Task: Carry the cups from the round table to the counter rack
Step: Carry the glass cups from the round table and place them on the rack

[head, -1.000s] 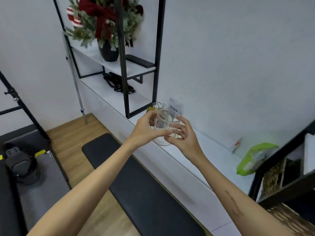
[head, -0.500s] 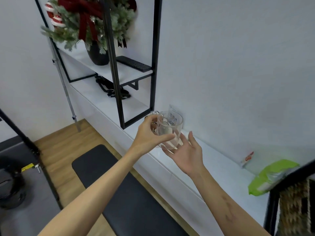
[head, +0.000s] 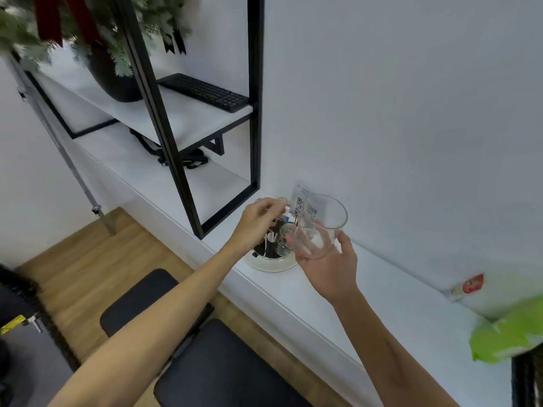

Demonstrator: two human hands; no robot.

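A clear glass cup [head: 321,227] is tilted above the white counter [head: 382,292], and my right hand [head: 332,267] grips it from below by its base. Just left of it stands the cup rack [head: 270,264], a round white base with thin wire prongs. Another small glass [head: 284,237] sits in the rack. My left hand [head: 258,223] hovers over the rack with its fingers curled, thumb and forefinger pinching a wire prong at the top. The hand hides part of the rack.
A black metal shelf frame [head: 255,118] stands on the counter just left of the rack, holding a keyboard [head: 205,92] and a dark plant pot [head: 117,83]. A QR-code card [head: 302,201] leans on the wall. A green bag [head: 508,336] lies far right. A black bench [head: 217,368] is below.
The cup has passed from my left hand to my right hand. My left hand let go and moved onto the rack's wire top. The view moved closer to the counter.
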